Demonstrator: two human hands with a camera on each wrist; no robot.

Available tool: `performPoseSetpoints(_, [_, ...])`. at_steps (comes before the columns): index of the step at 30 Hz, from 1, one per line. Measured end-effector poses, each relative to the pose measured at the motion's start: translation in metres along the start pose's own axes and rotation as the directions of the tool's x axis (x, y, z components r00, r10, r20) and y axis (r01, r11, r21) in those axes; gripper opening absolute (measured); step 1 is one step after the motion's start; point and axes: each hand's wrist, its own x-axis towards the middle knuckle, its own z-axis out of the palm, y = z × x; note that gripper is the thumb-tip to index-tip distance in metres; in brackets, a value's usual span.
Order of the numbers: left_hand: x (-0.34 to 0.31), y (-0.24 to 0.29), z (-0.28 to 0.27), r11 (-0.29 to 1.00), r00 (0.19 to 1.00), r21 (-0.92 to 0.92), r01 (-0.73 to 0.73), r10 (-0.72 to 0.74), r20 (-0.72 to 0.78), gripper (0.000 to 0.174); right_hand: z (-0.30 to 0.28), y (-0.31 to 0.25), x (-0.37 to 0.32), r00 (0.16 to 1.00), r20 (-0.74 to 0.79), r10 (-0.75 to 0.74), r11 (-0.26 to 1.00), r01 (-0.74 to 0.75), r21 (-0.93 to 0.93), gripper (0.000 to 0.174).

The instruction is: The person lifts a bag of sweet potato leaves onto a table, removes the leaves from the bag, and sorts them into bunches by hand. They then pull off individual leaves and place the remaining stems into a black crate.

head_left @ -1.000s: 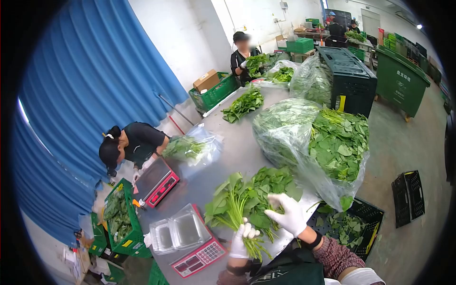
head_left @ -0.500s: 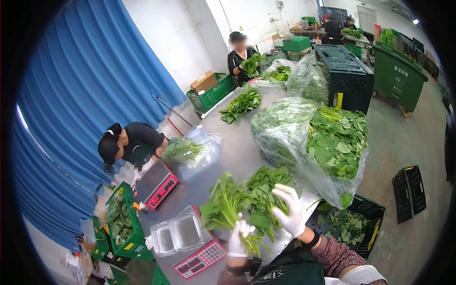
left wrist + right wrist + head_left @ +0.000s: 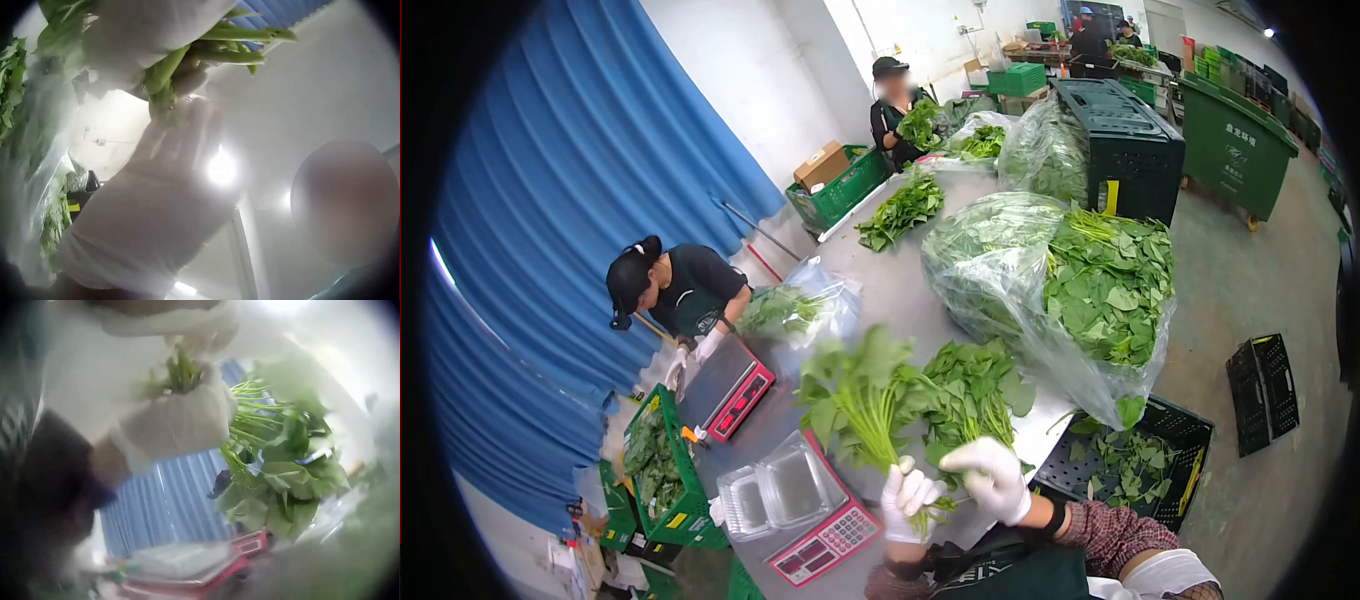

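In the head view my white-gloved left hand [image 3: 912, 500] grips a bunch of leafy greens [image 3: 865, 400] by its stems. The leaves fan upward, and cut stem ends [image 3: 234, 53] stick out beyond the fist in the left wrist view. My gloved right hand [image 3: 992, 482] is close on the right, its bent fingers pointing toward the left hand. From the left wrist, the right hand's fingers [image 3: 187, 134] overlap the stem ends. A loose pile of the same greens [image 3: 975, 390] lies on the table just behind the hands.
Clear plastic boxes [image 3: 780, 490] sit on a red-edged scale [image 3: 830, 545] at left. A large bag of greens [image 3: 1110, 290] fills the right side, above a black crate [image 3: 1190, 430] with loose leaves. Across the table a person [image 3: 685, 290] works beside another scale [image 3: 725, 385].
My left hand tips the bunch's leaves leftward, still gripping the stems. My right hand rose from the pile with fingers spread, then came down and left toward the left hand.
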Motion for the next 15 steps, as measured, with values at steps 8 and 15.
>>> performPoseSetpoints(8, [-0.003,-0.003,0.001,0.991,0.989,-0.089,0.097,-0.086,0.120,0.018,0.021,0.031,0.020,0.883,-0.171,0.437,0.896,-0.444,-0.001,0.018])
performPoseSetpoints(15, [-0.004,0.004,0.000,0.990,0.982,-0.108,0.093,-0.073,0.176,0.018,0.021,0.056,0.013,0.842,0.016,0.539,0.725,-0.473,0.501,0.009])
